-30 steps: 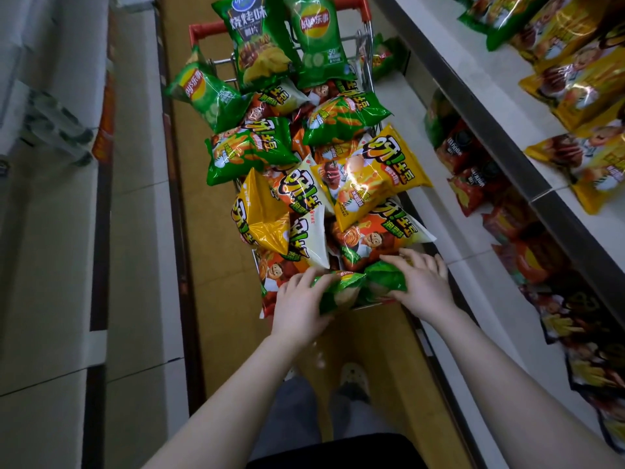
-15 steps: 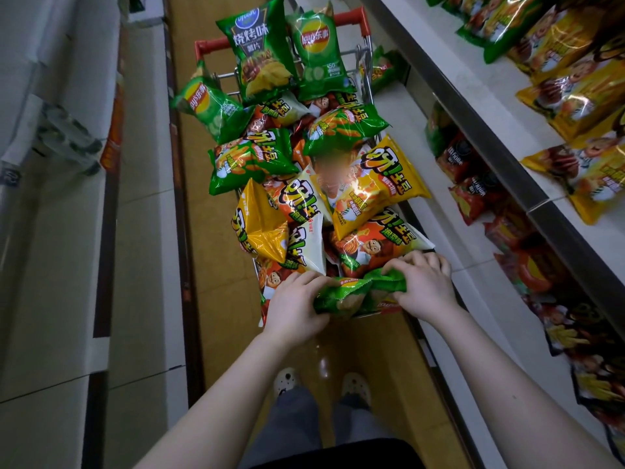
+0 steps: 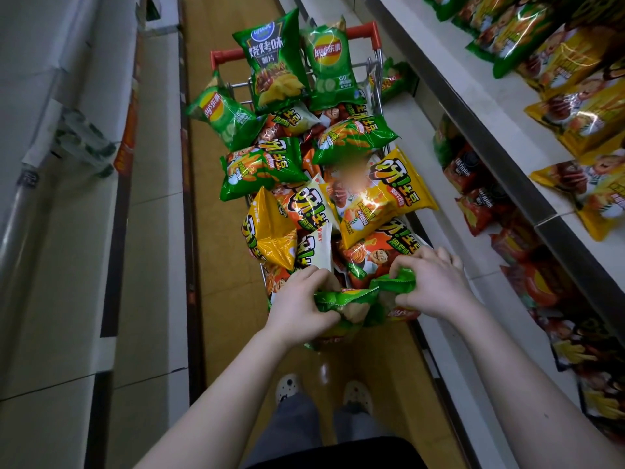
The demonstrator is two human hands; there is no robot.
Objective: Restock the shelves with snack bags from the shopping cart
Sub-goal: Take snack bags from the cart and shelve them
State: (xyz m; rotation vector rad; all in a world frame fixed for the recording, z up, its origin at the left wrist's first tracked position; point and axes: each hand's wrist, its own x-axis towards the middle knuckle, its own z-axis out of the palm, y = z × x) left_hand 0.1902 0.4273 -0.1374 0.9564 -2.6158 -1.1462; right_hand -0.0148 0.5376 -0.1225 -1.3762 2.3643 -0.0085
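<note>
my left hand [image 3: 301, 299] is curled round the near-left end of a green snack bag [image 3: 351, 296], fingers wrapped over its top edge. my right hand [image 3: 433, 282] is bunched on the other end, pinching the crinkled foil. so both hands are closed on the one bag, neither free. the bag lies crosswise at the near end of the cart [image 3: 363, 28], low against the heap and just above the rim. i can't tell whether it has come clear of the bags under it.

just beyond my knuckles an orange bag [image 3: 375, 255] lies touching the green one. a yellow bag [image 3: 382, 194] is tilted above that, with a white one [image 3: 311, 211] beside it. further off the pile runs to green bags, and two tall ones stand upright against the far end by the red handle. the cart is heaped well over its sides.

to my right the upper shelf [image 3: 473, 106] carries yellow bags [image 3: 581, 120] and some green ones further along, with bare white board showing near its front edge. the lower shelf [image 3: 422, 130] holds red bags [image 3: 473, 184] lying flat, again with bare board nearer the cart.

as i judge it, the job is at an early stage. some stock sits on the shelves, but nearly everything in the cart is yet to go up. this green bag is only at the picking-up step and has not reached a shelf. what's left is to carry it right to its place, then do the same for the whole heap.
</note>
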